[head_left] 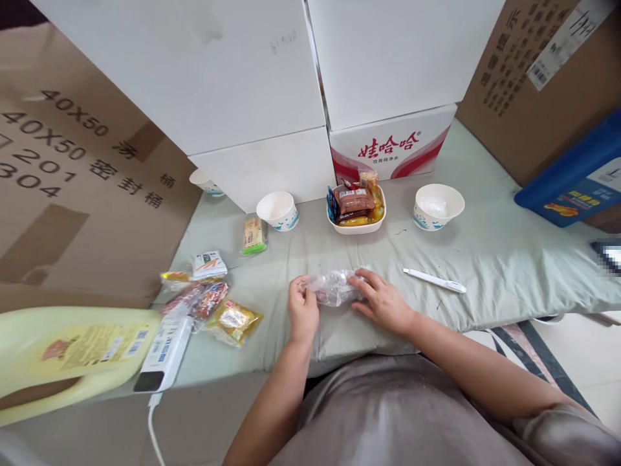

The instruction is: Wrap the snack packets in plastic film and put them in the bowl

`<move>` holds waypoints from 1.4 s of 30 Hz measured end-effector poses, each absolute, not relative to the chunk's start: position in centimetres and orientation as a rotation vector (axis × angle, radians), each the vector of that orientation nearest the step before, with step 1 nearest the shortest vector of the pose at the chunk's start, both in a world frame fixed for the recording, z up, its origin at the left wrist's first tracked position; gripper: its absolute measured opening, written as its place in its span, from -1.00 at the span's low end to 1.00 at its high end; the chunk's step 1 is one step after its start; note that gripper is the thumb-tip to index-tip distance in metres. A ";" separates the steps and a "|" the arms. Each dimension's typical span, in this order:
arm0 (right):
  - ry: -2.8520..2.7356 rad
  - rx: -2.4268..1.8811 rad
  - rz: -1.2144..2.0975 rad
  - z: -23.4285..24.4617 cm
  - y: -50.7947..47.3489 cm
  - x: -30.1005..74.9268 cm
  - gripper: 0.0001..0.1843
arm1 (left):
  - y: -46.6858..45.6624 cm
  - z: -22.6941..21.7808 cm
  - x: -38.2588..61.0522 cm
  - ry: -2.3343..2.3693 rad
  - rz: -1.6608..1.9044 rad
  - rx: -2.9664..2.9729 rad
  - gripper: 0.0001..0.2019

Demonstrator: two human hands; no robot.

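A crumpled clear plastic bag (332, 289) lies on the cloth-covered table in front of me. My left hand (303, 307) pinches its left end between thumb and fingers. On its right side my right hand (383, 299) rests with fingers spread, the fingertips touching the plastic. Whatever the bag may contain is hard to make out. To the right of my right hand lies a white utility knife (434, 280). Beyond the bag stands a white tray (358, 229) filled with packaged snacks (354, 200).
Paper bowls (279, 210) (438, 206) flank the tray. A wrapped snack (253, 235) and several packets (233, 321) lie left, near a white power bank (167, 353) with a cable and a yellow jug (72, 356). White boxes (257, 168) stand behind; a blue container (572, 175) is right.
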State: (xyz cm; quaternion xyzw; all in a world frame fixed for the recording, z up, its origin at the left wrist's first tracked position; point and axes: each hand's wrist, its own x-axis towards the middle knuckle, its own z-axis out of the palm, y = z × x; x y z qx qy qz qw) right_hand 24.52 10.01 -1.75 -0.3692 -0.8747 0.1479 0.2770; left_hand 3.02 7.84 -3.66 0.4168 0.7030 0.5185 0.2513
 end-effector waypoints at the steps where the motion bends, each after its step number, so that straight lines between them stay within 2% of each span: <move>1: -2.372 -1.014 0.409 -2.0 10.2 24.6 -0.50 | 7.7 -3.6 2.2 1.971 1.463 1.144 -0.77; 4: -2.348 -1.036 0.442 -2.7 10.3 24.7 -0.58 | 6.8 -3.0 0.8 2.122 1.649 1.376 -0.70; 6: -2.304 -1.023 0.452 -2.8 10.1 24.7 -0.63 | 6.0 -2.2 1.3 2.031 1.652 1.781 -0.70; 8: -2.282 -0.962 0.465 -2.8 9.9 24.7 -0.67 | 5.6 -1.6 2.5 1.775 1.434 2.197 -0.68; 10: -2.264 -0.890 0.473 -2.6 9.9 25.3 -0.67 | 5.7 -1.4 3.8 1.634 1.151 2.352 -0.64; 13: -2.168 -0.939 0.434 -2.2 10.6 27.4 -0.68 | 6.4 -1.8 4.2 1.748 1.020 2.223 -0.77; 15: -2.076 -1.098 0.373 -2.1 11.3 29.6 -0.70 | 6.7 -2.1 3.5 1.782 1.076 2.114 -0.86; 19: -1.948 -1.359 0.206 -2.0 12.2 33.1 -0.78 | 6.5 -1.9 2.4 1.781 1.228 2.138 -0.90; 22: -1.928 -1.309 0.144 -0.9 11.8 33.1 -0.82 | 5.9 -0.6 2.8 1.733 1.287 2.371 -0.89; 26: -2.017 -1.056 0.287 1.6 10.6 30.5 -0.79 | 4.6 1.0 4.0 1.467 1.247 2.593 -0.81; 30: -2.298 -0.782 0.472 2.9 9.7 28.3 -0.68 | 2.8 1.6 4.2 1.256 1.010 2.696 -0.79; 33: -2.626 -0.667 0.593 2.3 8.9 27.7 -0.71 | 1.7 1.6 3.3 1.253 0.796 2.645 -0.89; 36: -2.907 -0.813 0.673 1.3 7.9 27.5 -0.71 | 1.4 1.4 2.1 1.501 0.756 2.540 -0.89; 39: -3.003 -1.004 0.644 0.9 6.9 27.1 -0.71 | 1.8 1.1 1.7 1.787 0.940 2.483 -0.79; 42: -3.022 -1.066 0.637 1.3 6.3 26.6 -0.74 | 2.7 1.0 2.6 1.677 0.952 2.567 -0.71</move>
